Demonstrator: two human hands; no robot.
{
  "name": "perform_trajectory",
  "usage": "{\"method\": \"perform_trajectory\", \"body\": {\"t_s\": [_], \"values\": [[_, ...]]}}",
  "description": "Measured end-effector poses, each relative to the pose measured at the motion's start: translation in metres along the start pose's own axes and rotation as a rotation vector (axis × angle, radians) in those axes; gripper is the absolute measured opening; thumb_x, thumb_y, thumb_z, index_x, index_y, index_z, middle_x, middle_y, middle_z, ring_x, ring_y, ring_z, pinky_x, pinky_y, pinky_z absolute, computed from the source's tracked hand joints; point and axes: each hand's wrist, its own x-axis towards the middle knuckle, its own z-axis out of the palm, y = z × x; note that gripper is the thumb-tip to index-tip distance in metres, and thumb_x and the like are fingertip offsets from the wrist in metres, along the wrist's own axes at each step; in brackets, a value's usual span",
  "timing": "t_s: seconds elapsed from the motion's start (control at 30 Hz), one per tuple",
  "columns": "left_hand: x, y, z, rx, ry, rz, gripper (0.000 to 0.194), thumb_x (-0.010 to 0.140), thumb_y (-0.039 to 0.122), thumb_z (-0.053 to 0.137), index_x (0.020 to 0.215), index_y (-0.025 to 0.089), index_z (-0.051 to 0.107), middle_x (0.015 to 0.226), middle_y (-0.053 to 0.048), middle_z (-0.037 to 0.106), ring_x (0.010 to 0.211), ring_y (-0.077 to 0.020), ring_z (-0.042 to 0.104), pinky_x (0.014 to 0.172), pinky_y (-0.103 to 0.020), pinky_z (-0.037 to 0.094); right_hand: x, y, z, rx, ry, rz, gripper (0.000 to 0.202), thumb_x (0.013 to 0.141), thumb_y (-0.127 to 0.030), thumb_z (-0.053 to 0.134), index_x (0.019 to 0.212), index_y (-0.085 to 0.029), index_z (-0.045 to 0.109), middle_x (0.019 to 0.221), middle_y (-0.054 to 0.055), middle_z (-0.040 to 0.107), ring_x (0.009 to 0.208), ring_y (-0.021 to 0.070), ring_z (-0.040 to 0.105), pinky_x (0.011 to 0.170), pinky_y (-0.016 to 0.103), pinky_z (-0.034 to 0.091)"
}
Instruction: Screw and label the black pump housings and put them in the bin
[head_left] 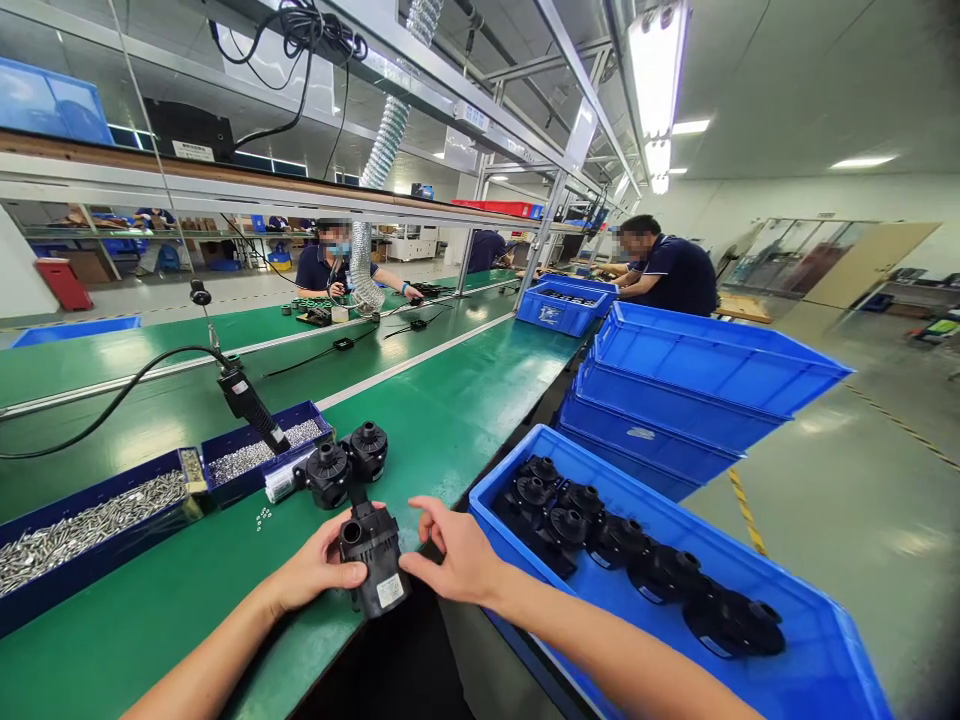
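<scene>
My left hand (319,570) is closed round the left side of a black pump-like part (373,560) with a round port and a white label, held over the green bench edge. Close to the part's right side is my right hand (454,555), its thumb and fingers apart, the thumb tip at the housing. Two similar black parts (328,472) stand on the green bench just beyond, beside a white cylindrical object (280,484). A few small nuts (262,518) lie on the bench to the left.
Blue bins of screws (97,525) and nuts line the left, with a hanging screwdriver (251,405) above. At right, a blue crate (817,640) holds several black parts, with stacked blue crates (675,390) behind. Two people (671,265) work farther off.
</scene>
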Motion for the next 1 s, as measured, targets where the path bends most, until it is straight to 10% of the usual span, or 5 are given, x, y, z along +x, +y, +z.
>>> {"method": "perform_trajectory", "body": {"t_s": [0.3,0.53,0.73,0.87,1.0], "values": [[-0.008,-0.022,-0.002,0.231,0.288,0.093,0.099,0.068,0.066,0.096,0.150,0.025,0.061,0.159,-0.016,0.056,0.145,-0.0450,0.053,0.123,-0.061,0.043,0.009,-0.032,0.004,0.097,-0.297,0.302,0.122,0.069,-0.062,0.099,0.165,-0.032,0.031,0.090,-0.004,0.074,0.067,0.0190,0.066,0.061,0.025,0.042],[-0.003,-0.046,-0.025,0.621,0.465,0.247,0.088,0.075,0.064,0.090,0.148,0.023,0.062,0.147,-0.015,0.067,0.132,-0.0405,0.066,0.116,-0.056,0.052,0.042,-0.015,-0.036,0.246,-0.228,-0.030,0.118,0.065,-0.058,0.104,0.162,-0.027,0.045,0.137,0.009,0.068,0.087,0.0166,0.063,0.071,0.024,0.050],[-0.005,-0.037,-0.007,0.986,0.347,0.522,0.078,0.088,0.054,0.083,0.155,0.026,0.055,0.146,-0.017,0.067,0.130,-0.0385,0.069,0.108,-0.050,0.060,0.065,-0.057,-0.030,-0.094,-0.106,-0.115,0.042,0.088,-0.050,0.091,0.114,-0.020,0.080,0.095,0.003,0.073,0.083,0.0183,0.066,0.076,0.026,0.050],[0.001,-0.018,0.013,1.142,0.302,0.559,0.078,0.099,0.043,0.074,0.166,0.030,0.037,0.160,-0.016,0.055,0.144,-0.0357,0.057,0.117,-0.052,0.052,0.073,-0.076,-0.027,-0.389,-0.144,0.034,0.036,0.095,-0.054,0.082,0.097,-0.017,0.080,0.086,0.006,0.077,0.080,0.0237,0.071,0.069,0.030,0.045],[0.001,-0.011,0.014,1.203,0.290,0.559,0.081,0.102,0.045,0.070,0.169,0.032,0.027,0.164,-0.011,0.051,0.146,-0.0300,0.056,0.119,-0.045,0.051,0.061,-0.074,-0.067,-0.419,-0.142,0.100,0.026,0.095,-0.044,0.083,0.097,-0.019,0.080,0.080,0.003,0.077,0.074,0.0203,0.070,0.064,0.027,0.041]]}}
